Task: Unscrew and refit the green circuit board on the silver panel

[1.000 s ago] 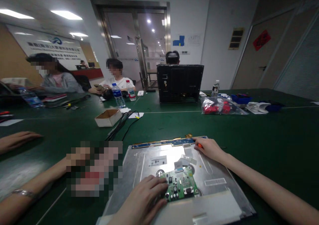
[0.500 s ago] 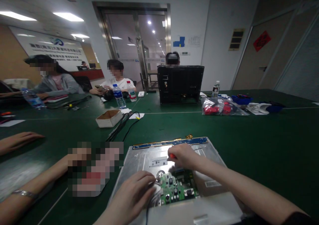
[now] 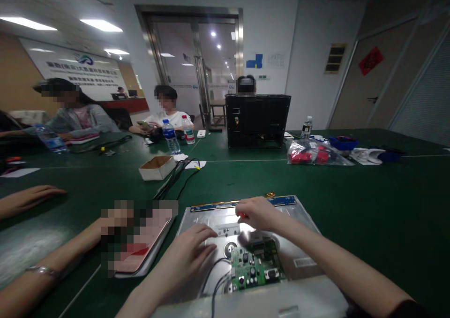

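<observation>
A flat metal display panel [image 3: 197, 217] lies on the table in front of me, with a green circuit board [image 3: 251, 264] on its near half. My right hand [image 3: 256, 213] is closed over the far part of the panel. A red-orange handle end [image 3: 242, 215], apparently of a screwdriver, peeks out of its fist; the tip is hidden. My left hand [image 3: 191, 250] holds nothing, its fingers apart over the panel, left of the board. Black cables [image 3: 217, 280] run from the board's left edge. Along the panel's far edge runs a blue circuit strip [image 3: 281, 200].
Another person's forearm [image 3: 77, 238] rests left of the panel, beside a pink-covered phone-like object [image 3: 140, 252], partly blurred. Beyond are a small open box [image 3: 157, 169], water bottles [image 3: 171, 137], a black monitor casing [image 3: 258, 121] and a plastic bag [image 3: 316, 154]. Several people sit around.
My left hand has moved up and left off the cables at the board's edge, and its fingers have spread. My right hand stays closed at nearly the same place.
</observation>
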The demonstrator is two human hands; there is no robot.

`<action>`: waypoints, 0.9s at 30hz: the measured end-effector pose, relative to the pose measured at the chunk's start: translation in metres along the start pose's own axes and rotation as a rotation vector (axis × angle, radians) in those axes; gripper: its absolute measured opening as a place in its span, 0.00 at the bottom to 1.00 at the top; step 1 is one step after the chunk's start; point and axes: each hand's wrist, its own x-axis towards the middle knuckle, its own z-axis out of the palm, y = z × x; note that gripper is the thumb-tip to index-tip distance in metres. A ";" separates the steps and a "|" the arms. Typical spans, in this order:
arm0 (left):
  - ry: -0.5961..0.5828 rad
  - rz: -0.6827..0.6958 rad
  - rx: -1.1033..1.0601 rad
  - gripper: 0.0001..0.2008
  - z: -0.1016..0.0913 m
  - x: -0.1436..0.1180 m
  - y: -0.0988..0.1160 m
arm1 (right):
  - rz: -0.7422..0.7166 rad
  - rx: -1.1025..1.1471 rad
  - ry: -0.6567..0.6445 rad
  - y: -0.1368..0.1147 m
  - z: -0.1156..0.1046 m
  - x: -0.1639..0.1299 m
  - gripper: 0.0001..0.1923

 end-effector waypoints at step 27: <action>-0.160 0.026 -0.116 0.09 0.023 0.070 -0.013 | 0.477 0.175 0.188 0.060 0.029 -0.053 0.12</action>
